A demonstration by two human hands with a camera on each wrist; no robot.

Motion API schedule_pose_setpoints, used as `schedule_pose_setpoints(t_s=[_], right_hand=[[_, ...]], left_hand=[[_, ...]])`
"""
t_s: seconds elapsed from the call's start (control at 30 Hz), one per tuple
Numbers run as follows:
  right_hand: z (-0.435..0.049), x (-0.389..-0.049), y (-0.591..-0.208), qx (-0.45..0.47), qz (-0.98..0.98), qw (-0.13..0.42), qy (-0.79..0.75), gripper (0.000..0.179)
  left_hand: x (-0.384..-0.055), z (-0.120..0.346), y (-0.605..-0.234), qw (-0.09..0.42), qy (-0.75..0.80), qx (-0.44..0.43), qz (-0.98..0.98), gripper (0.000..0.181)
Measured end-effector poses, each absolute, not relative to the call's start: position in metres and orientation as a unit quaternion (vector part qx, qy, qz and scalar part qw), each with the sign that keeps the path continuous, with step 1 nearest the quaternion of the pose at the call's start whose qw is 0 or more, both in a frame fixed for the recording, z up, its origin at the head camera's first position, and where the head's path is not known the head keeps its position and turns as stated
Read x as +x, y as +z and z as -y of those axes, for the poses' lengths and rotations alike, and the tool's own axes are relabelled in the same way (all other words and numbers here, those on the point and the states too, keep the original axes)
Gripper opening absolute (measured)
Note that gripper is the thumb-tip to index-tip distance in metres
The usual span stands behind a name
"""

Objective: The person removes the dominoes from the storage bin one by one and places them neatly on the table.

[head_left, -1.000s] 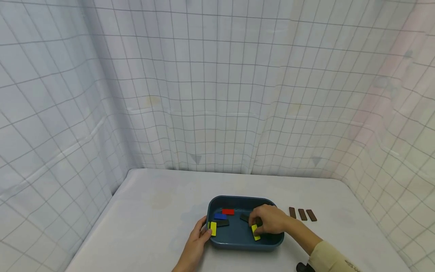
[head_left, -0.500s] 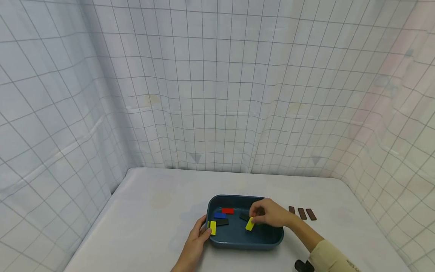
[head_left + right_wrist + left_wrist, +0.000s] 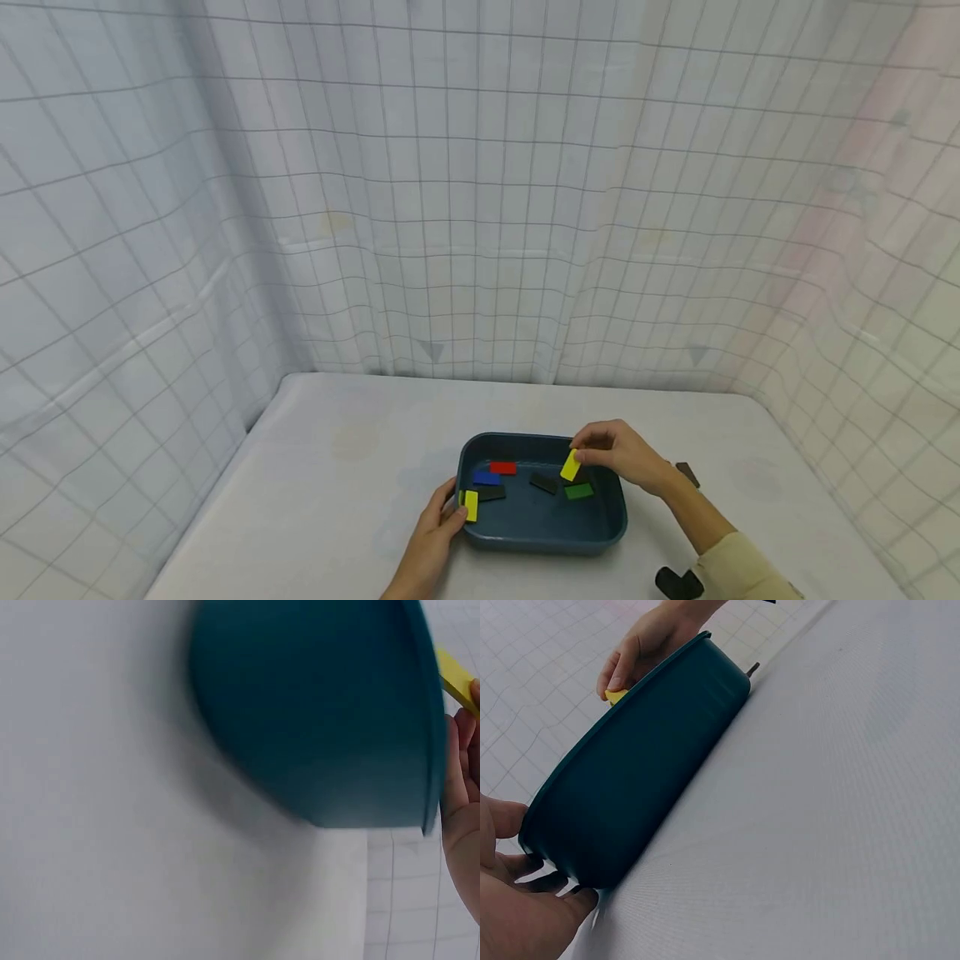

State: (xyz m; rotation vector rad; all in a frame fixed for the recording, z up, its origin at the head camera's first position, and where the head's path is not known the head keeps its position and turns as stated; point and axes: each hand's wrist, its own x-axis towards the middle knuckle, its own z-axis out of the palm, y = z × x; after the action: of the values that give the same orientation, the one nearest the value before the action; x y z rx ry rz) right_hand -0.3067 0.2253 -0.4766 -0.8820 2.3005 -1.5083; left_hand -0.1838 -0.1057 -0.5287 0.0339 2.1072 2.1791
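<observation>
Bin [image 3: 536, 544]: one, on the white table [image 3: 360, 475]. My left hand [image 3: 429, 533] grips its left end, thumb at the rim and fingers against the outer wall. My right hand [image 3: 624, 457] pinches one yellow block [image 3: 570, 466] between thumb and fingers, tilted, over the right half of the bin.

Count within the bin: one red block [image 3: 502, 468]; one blue block [image 3: 486, 478], just nearer me than the red; two black blocks, the first [image 3: 492, 492] beside the blue and the second [image 3: 543, 482] near the middle; one green block [image 3: 578, 492] at right, with a dark piece partly hidden behind it. A second yellow block [image 3: 471, 506] sits at the left end by my thumb, a green edge showing beside it; whether thumb and block touch, I cannot tell.

Outside, right: one brown block [image 3: 687, 474] shows, partly behind my wrist.
</observation>
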Motion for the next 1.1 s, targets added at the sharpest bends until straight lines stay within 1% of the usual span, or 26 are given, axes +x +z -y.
schedule_pose_setpoints(t_s=[0.13,0.37,0.6,0.77,1.1], right_hand=[[-0.245,-0.307,-0.467,-0.284,-0.804,0.113,-0.51,0.028],[-0.287,-0.311,-0.455,-0.246,-0.828,0.098,-0.494,0.024],[-0.332,-0.312,-0.453,-0.216,-0.828,0.122,-0.502,0.032],[-0.359,-0.312,-0.452,-0.21,-0.831,0.121,-0.5,0.033],[-0.391,-0.308,-0.458,-0.186,-0.848,0.126,-0.481,0.033]], left_hand=[[-0.185,0.105,-0.529,0.059,0.718,0.015,-0.693,0.055],[-0.186,0.105,-0.53,0.055,0.713,0.009,-0.699,0.055],[-0.186,0.106,-0.531,0.056,0.709,0.005,-0.703,0.055],[-0.187,0.107,-0.531,0.054,0.709,0.008,-0.704,0.055],[-0.188,0.107,-0.532,0.057,0.709,0.009,-0.703,0.055]])
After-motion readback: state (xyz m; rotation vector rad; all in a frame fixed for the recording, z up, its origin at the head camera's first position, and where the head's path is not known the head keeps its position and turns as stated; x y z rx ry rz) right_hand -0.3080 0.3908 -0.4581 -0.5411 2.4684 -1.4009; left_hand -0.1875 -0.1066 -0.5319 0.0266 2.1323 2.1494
